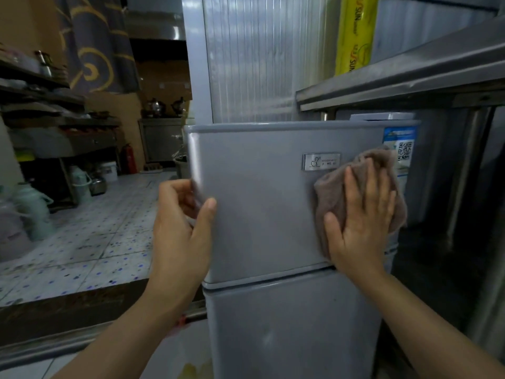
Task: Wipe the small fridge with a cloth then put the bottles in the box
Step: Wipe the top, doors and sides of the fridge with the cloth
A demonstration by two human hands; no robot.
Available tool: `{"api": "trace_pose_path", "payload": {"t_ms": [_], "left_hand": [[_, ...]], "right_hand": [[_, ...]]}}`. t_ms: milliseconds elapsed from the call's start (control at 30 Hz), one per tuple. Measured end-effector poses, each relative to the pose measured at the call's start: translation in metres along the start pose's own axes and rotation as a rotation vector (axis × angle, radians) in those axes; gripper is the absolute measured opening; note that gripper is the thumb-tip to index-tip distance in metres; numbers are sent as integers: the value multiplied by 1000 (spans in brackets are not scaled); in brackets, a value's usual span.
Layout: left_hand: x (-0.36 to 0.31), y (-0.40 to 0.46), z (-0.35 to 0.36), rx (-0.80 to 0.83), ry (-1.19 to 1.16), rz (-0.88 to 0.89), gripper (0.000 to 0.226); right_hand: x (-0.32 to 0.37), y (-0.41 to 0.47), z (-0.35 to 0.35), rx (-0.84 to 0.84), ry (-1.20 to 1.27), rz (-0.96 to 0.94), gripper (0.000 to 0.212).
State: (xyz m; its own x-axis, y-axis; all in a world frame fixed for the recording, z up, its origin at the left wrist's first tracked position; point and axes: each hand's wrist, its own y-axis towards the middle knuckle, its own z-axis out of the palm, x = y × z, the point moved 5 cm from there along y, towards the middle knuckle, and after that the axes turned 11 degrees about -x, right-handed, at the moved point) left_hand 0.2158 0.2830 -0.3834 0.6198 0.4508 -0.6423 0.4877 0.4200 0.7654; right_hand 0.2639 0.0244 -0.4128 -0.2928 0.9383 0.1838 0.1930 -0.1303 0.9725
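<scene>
Head: grey two-door small fridge [262, 203]

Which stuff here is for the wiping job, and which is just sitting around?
For the job:
small fridge
cloth, pressed flat by the right hand
left hand, gripping the door edge

Just lying about:
yellow roll
fire extinguisher
green flasks
white bucket

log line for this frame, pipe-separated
phase: wiping | right hand: flat, pressing cloth on upper door of small fridge | left hand: grips door's left edge | bottles, box: not in view
</scene>
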Motion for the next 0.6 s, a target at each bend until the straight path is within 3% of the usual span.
{"api": "trace_pose_path", "payload": {"t_ms": [100, 200, 233, 333, 433, 500, 600], "left_hand": [[-1, -1, 5, -11, -2, 27, 20], [-3, -5, 10, -20, -21, 47, 21], [-3, -6, 10, -24, -22, 54, 21], [1, -4, 11, -12, -28, 63, 22], [5, 1, 10, 18, -28, 70, 22], [8, 2, 9, 32, -22, 67, 22], [11, 4, 8, 38, -20, 83, 22]], "right_hand": [[-8, 2, -1, -28, 12, 136, 67], [21, -13, 1, -86, 61, 418, 68], [40, -22, 3, -83, 56, 419, 68], [92, -49, 12, -1, 28, 186, 69], [75, -48, 11, 22, 44, 74, 68], [43, -39, 6, 16, 45, 111, 68], [-14, -12, 0, -23, 38, 386, 68]]}}
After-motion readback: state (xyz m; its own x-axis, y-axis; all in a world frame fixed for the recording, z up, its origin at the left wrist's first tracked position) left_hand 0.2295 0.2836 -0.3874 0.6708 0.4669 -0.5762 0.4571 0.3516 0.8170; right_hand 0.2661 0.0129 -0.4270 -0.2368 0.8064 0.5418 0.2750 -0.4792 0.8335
